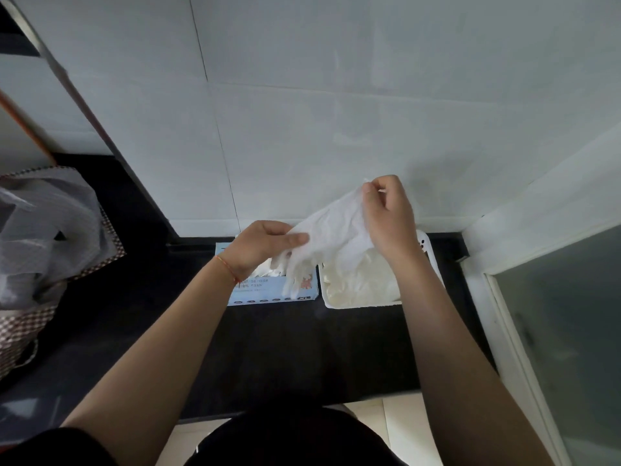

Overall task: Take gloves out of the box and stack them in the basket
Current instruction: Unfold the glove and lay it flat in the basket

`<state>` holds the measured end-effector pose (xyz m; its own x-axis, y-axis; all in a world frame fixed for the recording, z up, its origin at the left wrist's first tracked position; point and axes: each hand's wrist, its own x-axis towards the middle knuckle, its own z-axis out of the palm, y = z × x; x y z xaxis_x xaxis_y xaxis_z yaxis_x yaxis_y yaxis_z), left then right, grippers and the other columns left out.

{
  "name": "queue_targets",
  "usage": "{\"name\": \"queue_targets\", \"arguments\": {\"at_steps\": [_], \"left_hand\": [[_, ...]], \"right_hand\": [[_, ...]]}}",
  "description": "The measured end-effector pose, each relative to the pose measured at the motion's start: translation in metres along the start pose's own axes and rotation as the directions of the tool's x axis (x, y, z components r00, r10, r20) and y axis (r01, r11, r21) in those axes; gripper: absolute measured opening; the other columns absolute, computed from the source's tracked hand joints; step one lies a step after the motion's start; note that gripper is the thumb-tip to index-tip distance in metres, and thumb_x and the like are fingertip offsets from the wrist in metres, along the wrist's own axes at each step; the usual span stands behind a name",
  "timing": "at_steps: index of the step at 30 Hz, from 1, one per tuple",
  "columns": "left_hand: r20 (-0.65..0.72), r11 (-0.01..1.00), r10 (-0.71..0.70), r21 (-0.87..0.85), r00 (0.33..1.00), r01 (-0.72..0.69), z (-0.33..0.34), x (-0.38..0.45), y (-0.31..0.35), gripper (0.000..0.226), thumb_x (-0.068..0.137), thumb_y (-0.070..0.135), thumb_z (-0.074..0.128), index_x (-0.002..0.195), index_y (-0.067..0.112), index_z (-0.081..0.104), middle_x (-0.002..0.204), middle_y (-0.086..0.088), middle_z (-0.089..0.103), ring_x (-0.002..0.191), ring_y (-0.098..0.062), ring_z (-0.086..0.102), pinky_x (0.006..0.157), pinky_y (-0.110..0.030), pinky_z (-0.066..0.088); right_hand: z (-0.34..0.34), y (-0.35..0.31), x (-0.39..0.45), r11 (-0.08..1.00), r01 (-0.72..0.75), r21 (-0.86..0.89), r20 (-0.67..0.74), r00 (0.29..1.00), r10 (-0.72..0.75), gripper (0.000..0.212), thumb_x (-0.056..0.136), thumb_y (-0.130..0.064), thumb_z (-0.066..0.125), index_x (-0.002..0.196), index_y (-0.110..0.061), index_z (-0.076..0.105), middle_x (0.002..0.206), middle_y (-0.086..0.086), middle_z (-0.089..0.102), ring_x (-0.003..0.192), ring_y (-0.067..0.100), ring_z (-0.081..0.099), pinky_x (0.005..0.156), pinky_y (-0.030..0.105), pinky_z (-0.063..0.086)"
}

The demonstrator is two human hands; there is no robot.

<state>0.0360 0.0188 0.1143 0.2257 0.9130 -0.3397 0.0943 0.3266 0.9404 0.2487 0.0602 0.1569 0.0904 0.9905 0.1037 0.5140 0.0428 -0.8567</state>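
Both hands are holding one white glove (332, 230) in the air above the back edge of the dark bench (285, 351). The right hand (386, 213) is pinching the glove's cuff end up high, near the wall (336, 112). The left hand (262, 247) is gripping the glove lower down, its thumb lying across it. The glove's fingers are dangling over the box (268, 290), which is sitting against the back edge. Just beside the box, to its right, the basket (322, 297) is holding a pile of gloves (363, 280). A bag (43, 230) is slumping at the bench's left end.
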Motion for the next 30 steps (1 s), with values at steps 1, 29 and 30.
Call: {"name": "queue_targets", "arguments": {"at_steps": [1, 29, 30], "left_hand": [[0.024, 1.000, -0.011, -0.020, 1.000, 0.011, 0.001, 0.003, 0.000, 0.028, 0.089, 0.025, 0.071, 0.062, 0.017, 0.066, 0.054, 0.006, 0.046, 0.056, -0.013, 0.042, 0.061, -0.021, 0.039], [0.089, 0.222, 0.444, 0.953, 0.892, -0.206, 0.157, 0.131, -0.076, 0.030, 0.079, 0.020, 0.069, 0.108, 0.014, 0.068, 0.107, -0.008, 0.062, 0.100, -0.031, 0.059, 0.087, -0.043, 0.047], [0.137, 0.222, 0.347, 0.949, 0.928, -0.224, 0.160, 0.126, -0.075, 0.038, 0.081, 0.028, 0.066, 0.117, 0.017, 0.064, 0.117, -0.007, 0.058, 0.111, -0.029, 0.054, 0.095, -0.043, 0.043]], "right_hand": [[-0.003, 0.005, 0.000, 1.000, -0.028, -0.003, 0.001, 1.000, 0.028, 0.015, 0.101, -0.027, 0.048, 0.099, -0.012, 0.051, 0.078, -0.010, 0.054, 0.067, -0.003, 0.050, 0.059, 0.009, 0.037], [-0.053, 0.215, 0.024, 0.777, -0.112, -0.620, 0.110, 0.968, 0.227, 0.025, 0.106, -0.028, 0.035, 0.114, -0.013, 0.053, 0.084, 0.001, 0.066, 0.071, 0.021, 0.064, 0.070, 0.039, 0.054], [-0.052, 0.216, 0.024, 0.771, -0.096, -0.630, 0.125, 0.967, 0.222, 0.024, 0.106, -0.028, 0.035, 0.114, -0.013, 0.052, 0.085, 0.001, 0.066, 0.071, 0.021, 0.064, 0.070, 0.039, 0.054]]}}
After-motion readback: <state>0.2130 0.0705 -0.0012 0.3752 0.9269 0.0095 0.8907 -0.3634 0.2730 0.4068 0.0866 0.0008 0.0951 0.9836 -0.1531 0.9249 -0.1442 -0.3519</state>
